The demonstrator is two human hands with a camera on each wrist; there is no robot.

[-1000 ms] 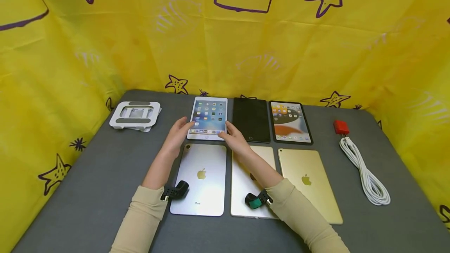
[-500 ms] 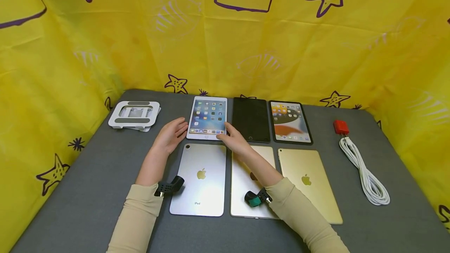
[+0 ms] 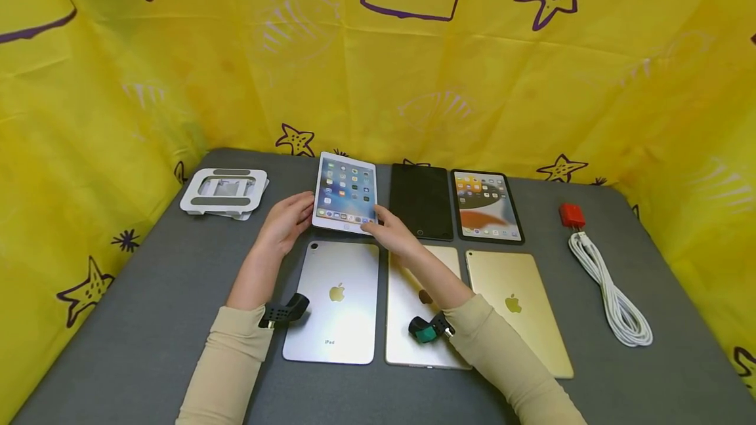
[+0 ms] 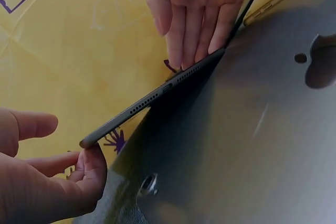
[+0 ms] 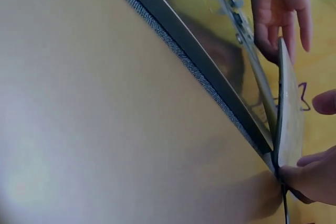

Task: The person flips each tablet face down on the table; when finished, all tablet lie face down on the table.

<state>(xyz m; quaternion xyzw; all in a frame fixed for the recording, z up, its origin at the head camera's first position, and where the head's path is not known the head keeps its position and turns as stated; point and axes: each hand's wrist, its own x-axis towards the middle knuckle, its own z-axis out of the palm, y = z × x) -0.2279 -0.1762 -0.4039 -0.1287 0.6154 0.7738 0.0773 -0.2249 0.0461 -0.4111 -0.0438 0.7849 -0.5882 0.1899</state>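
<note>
Remote feed, my notes: white tablet (image 3: 345,189) is near the far edge of the desk (image 3: 177,320), left of centre, screen lit, tilted between two hands. Whether any edge of it touches the desk, I can't tell. Left hand (image 3: 283,223): fingers loosely bent against the tablet's left side, thumb standing apart from it in my left wrist view. Right hand (image 3: 391,233): pinching the near right corner, thumb over the screen side.

Along the far edge, rightward: dark tablet (image 3: 419,202), screen black; then black-framed tablet (image 3: 487,206), screen lit. Nearer row, backs up: silver tablet (image 3: 336,320), pale gold tablet (image 3: 404,307) partly hidden by the right arm, gold tablet (image 3: 502,274). White stand (image 3: 221,201) lies flat by the far left corner. Toward the right edge I log a red adapter (image 3: 572,215) with a bundled white cable (image 3: 609,290) just beside it. Yellow cloth (image 3: 378,84) hangs behind the far edge.
</note>
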